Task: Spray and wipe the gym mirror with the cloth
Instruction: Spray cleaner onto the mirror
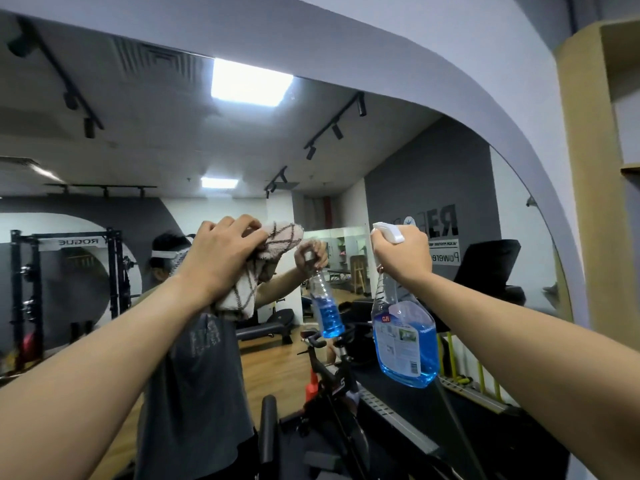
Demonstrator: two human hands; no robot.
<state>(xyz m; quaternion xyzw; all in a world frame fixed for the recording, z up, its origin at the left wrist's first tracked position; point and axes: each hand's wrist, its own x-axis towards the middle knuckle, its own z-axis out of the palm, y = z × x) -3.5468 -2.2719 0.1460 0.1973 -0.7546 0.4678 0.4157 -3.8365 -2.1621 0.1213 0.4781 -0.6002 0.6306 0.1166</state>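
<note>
Both arms reach up toward a large arched gym mirror. The left hand presses a bunched cream cloth with brown grid lines against the glass, fingers curled over it. The right hand grips the neck of a spray bottle, which hangs upright, long axis vertical, white nozzle pointing left. It holds blue liquid; its label is too small to read. Reflected in the glass are a rack marked "ROGUE" in reverse, an exercise bike, a treadmill and mirrored wall lettering.
</note>
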